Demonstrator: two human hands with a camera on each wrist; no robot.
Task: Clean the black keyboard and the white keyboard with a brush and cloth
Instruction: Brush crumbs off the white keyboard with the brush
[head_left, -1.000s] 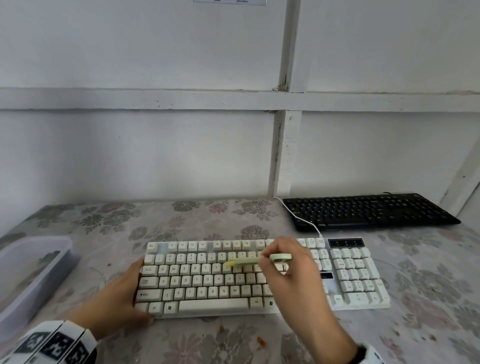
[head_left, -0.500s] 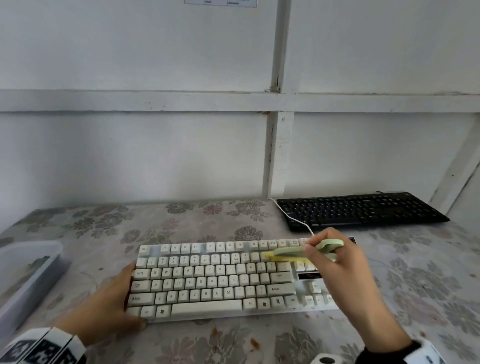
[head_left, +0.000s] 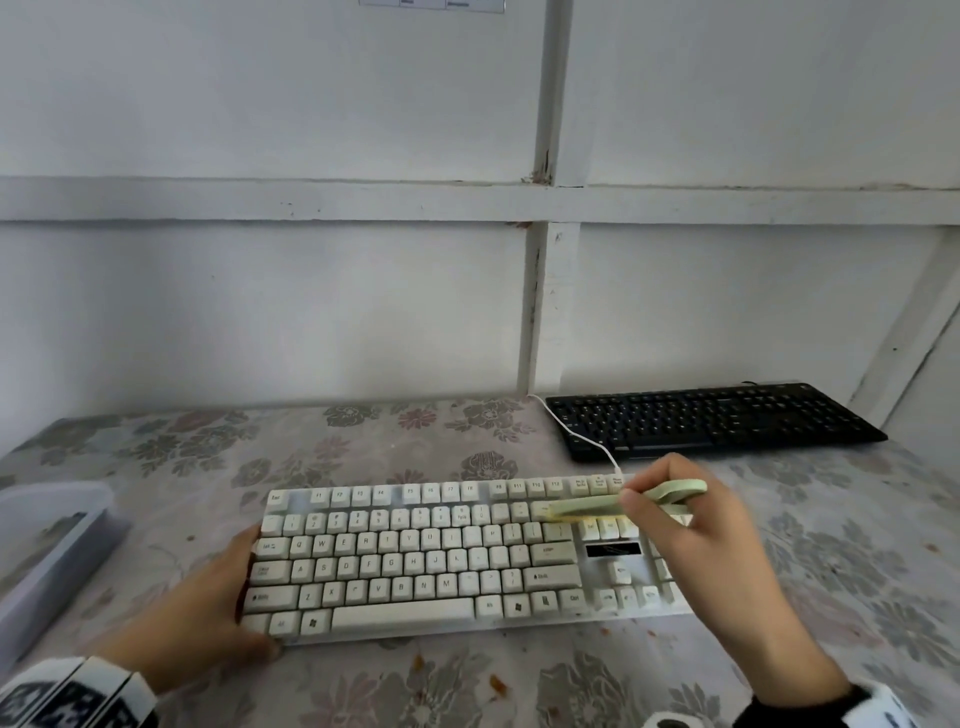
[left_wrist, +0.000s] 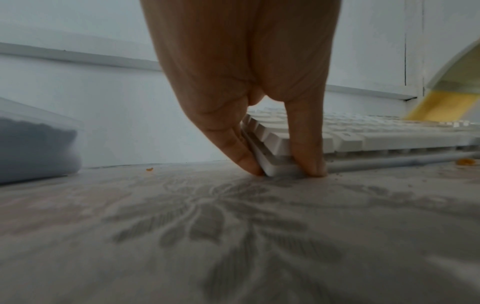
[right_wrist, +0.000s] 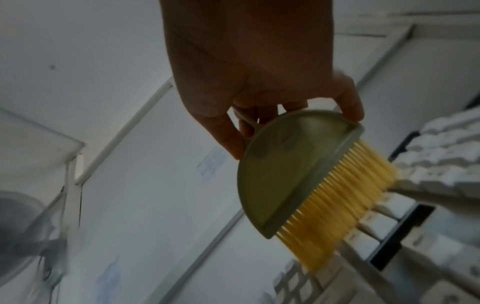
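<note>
The white keyboard (head_left: 415, 561) lies in front of me on the flowered tablecloth. My left hand (head_left: 208, 608) holds its left end, fingers and thumb curled round the near-left corner (left_wrist: 275, 164). My right hand (head_left: 691, 525) pinches the pale green brush (head_left: 623, 501) by its handle. The yellow bristles (right_wrist: 345, 201) touch the keys at the upper right of the main block, near the navigation keys. The black keyboard (head_left: 711, 418) sits at the back right against the wall. No cloth is in view.
A translucent plastic bin (head_left: 47, 556) stands at the table's left edge. The white cable (head_left: 576, 434) runs from the white keyboard toward the wall past the black keyboard. Orange crumbs (head_left: 496, 683) lie on the cloth near the front. A white wall rises behind.
My right hand has carried the brush rightward along the upper key rows, from the keyboard's middle to its right part. The left hand stays on the left end.
</note>
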